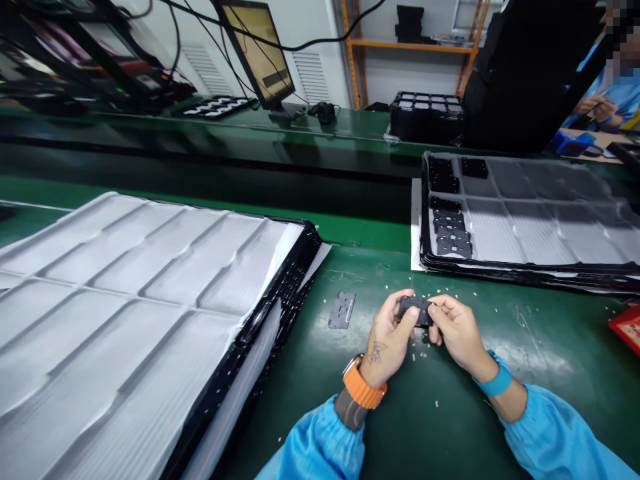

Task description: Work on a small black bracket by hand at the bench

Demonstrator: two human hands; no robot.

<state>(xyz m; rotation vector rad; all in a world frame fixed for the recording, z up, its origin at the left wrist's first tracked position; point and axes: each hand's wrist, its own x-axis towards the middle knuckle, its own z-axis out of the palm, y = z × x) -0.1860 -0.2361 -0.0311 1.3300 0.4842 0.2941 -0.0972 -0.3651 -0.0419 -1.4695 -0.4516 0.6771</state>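
Observation:
Between my two hands, just above the green work surface, is a small flat black plate (417, 311). My left hand (393, 333) pinches its left end with the thumb on top. The right end is gripped by my right hand (456, 330), thumb and fingers closed on it. A similar dark plate with cutouts (343, 310) lies flat on the surface to the left of my left hand. Tiny pale bits (437, 403) are scattered on the surface around and below my hands.
A stack of large trays with white lining (250, 267) fills the left. At the right, another tray stack (540, 227) holds several black plates in its left compartments. A red item (627, 328) sits at the right edge. A monitor (260, 50) stands behind; a co-worker's hands (597, 107) show far right.

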